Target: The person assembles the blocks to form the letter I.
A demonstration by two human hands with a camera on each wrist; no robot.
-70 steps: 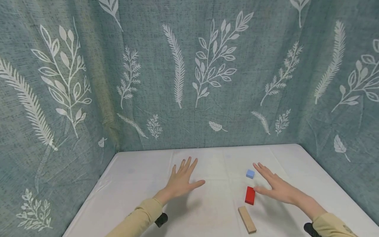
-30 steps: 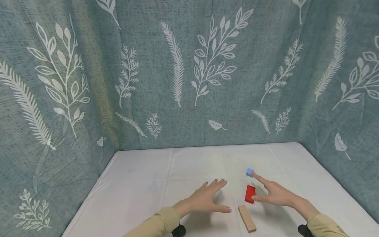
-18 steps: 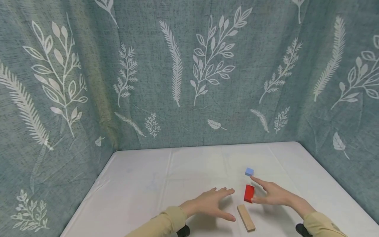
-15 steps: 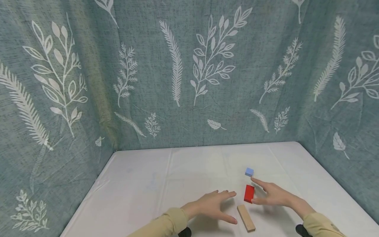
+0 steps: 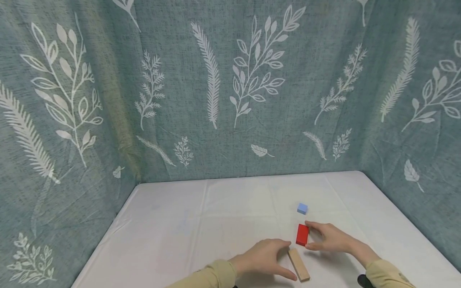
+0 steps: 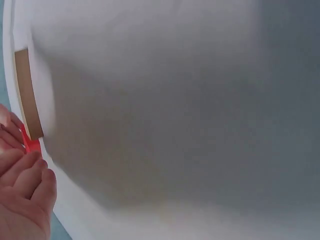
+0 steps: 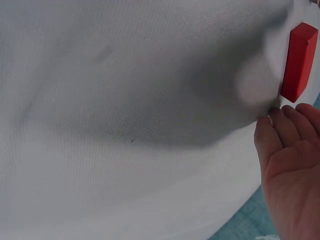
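Observation:
A plain wooden block [image 5: 299, 265] lies on the white table, and my left hand [image 5: 263, 258] reaches over from its left. The left fingers point at the block's far end and the thumb at its near end, with nothing gripped. Behind it sits a red block [image 5: 302, 235]. Close to the red block's right side is my right hand [image 5: 333, 238], its thumb and fingers apart around that side. In the right wrist view a small gap shows between the fingertips and the red block [image 7: 299, 65]. Farther back rests a small blue block [image 5: 302, 208].
The white cloth-covered table [image 5: 173, 232] stretches to the left of the blocks. A teal curtain [image 5: 223, 152] with white leaf prints stands along the back and both sides.
My left hand has moved right and nearer to the wooden block, fingers bending downward. The right hand has drawn back from beside the blue block toward the red one. The blocks lie as before.

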